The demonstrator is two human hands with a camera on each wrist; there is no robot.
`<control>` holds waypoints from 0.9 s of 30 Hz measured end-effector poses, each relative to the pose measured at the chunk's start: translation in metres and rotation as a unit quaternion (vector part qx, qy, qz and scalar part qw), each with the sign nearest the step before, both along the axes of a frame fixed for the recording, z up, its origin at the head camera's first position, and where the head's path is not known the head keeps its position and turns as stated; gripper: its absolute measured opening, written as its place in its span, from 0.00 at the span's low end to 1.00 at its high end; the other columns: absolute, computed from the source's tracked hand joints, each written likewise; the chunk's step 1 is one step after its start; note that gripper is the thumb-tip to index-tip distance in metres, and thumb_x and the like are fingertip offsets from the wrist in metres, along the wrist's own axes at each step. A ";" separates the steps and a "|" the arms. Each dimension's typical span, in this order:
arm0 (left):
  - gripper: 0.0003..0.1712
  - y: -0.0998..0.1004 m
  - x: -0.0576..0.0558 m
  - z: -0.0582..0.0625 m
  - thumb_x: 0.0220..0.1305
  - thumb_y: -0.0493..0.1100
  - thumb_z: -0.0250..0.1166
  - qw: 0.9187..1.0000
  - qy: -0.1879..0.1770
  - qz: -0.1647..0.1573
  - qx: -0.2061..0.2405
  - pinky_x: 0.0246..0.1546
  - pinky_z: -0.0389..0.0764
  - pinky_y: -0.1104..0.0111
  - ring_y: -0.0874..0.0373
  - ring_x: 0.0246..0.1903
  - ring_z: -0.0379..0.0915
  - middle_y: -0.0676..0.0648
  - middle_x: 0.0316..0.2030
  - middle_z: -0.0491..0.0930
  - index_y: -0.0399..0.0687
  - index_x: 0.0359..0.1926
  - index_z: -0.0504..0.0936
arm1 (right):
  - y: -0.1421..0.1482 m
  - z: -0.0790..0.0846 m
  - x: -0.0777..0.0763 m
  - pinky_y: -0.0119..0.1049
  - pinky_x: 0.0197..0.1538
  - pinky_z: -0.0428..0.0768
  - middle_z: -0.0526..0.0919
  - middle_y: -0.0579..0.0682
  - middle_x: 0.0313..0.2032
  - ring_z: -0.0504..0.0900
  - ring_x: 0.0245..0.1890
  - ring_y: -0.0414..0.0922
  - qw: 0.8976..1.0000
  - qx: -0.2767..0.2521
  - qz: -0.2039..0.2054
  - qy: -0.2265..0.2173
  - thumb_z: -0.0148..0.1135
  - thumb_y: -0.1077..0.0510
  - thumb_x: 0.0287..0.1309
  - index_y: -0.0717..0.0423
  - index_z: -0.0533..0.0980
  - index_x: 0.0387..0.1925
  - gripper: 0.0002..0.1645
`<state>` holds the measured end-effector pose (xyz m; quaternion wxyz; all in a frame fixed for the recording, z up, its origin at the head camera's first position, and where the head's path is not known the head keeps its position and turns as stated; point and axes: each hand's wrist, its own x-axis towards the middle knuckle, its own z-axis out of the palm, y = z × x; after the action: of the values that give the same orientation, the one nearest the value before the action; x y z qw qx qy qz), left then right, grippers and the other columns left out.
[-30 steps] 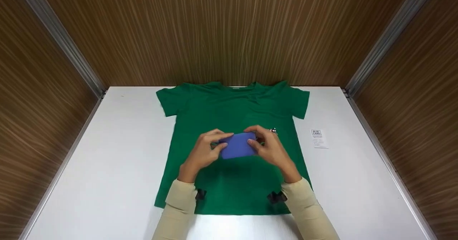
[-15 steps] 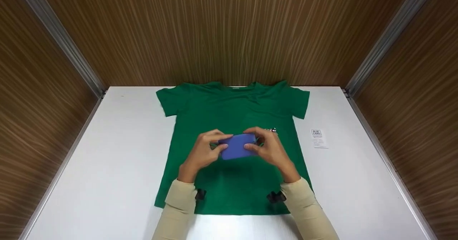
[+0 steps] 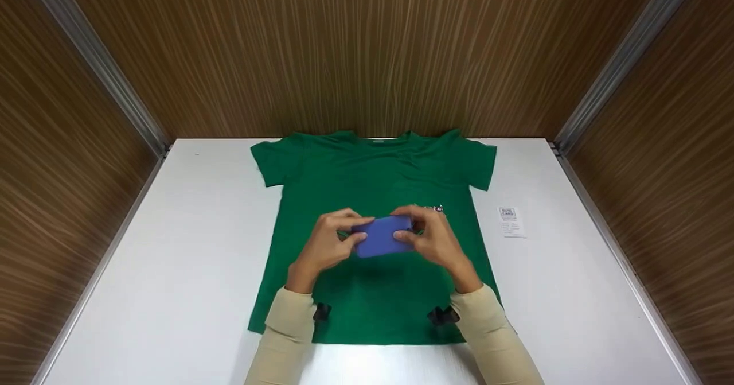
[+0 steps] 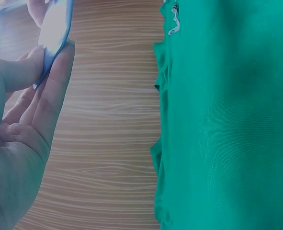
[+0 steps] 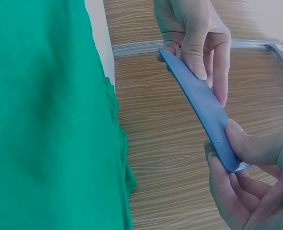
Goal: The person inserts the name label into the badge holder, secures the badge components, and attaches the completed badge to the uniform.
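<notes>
A thin blue slab (image 3: 382, 237), rectangular with rounded corners, is held above the green T-shirt (image 3: 367, 178) in the head view. My left hand (image 3: 324, 244) pinches its left end between thumb and fingers. At the other end, my right hand (image 3: 438, 241) pinches it the same way, thumb on the near face. Seen from the right wrist, the slab (image 5: 196, 103) is tilted nearly edge-on, with a small line on its edge. In the left wrist view its face (image 4: 55, 26) is washed out by glare. The shirt lies flat, front up, its chest print (image 3: 439, 208) partly behind my right hand.
A white printed card (image 3: 512, 222) lies on the white table (image 3: 189, 247), right of the shirt. Wood-grain panels (image 3: 367, 52) close off the back and both sides, with metal strips at the corners. The shirt's collar reaches the back panel's foot.
The slab has dropped slightly toward me and its tilt has shifted a little. My right thumb has moved lower on its face. Both hands keep their pinch; shirt and card stay put.
</notes>
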<state>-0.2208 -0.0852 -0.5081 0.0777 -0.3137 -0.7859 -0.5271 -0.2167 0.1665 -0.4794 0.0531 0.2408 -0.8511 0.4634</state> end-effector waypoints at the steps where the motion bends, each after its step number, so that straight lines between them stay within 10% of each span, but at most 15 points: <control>1: 0.17 0.000 0.000 0.000 0.69 0.34 0.67 1.000 -0.001 0.000 0.001 0.45 0.87 0.54 0.50 0.44 0.85 0.42 0.44 0.85 0.46 0.57 0.87 | 0.000 0.000 0.000 0.34 0.38 0.81 0.88 0.58 0.42 0.80 0.32 0.43 1.000 -0.001 0.001 0.000 0.71 0.65 0.61 0.57 0.85 0.51 0.16; 27: 0.18 -0.002 -0.001 0.001 0.67 0.36 0.70 1.000 -0.018 0.002 -0.016 0.48 0.87 0.57 0.52 0.45 0.84 0.42 0.45 0.85 0.47 0.57 0.88 | 0.001 0.004 0.003 0.53 0.48 0.87 0.87 0.61 0.52 0.86 0.43 0.53 0.999 -0.001 0.013 -0.039 0.68 0.66 0.65 0.56 0.84 0.54 0.17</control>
<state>-0.2222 -0.0870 -0.5072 0.0594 -0.3036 -0.7962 -0.5200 -0.2142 0.1676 -0.4753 0.0139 0.2339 -0.8489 0.4738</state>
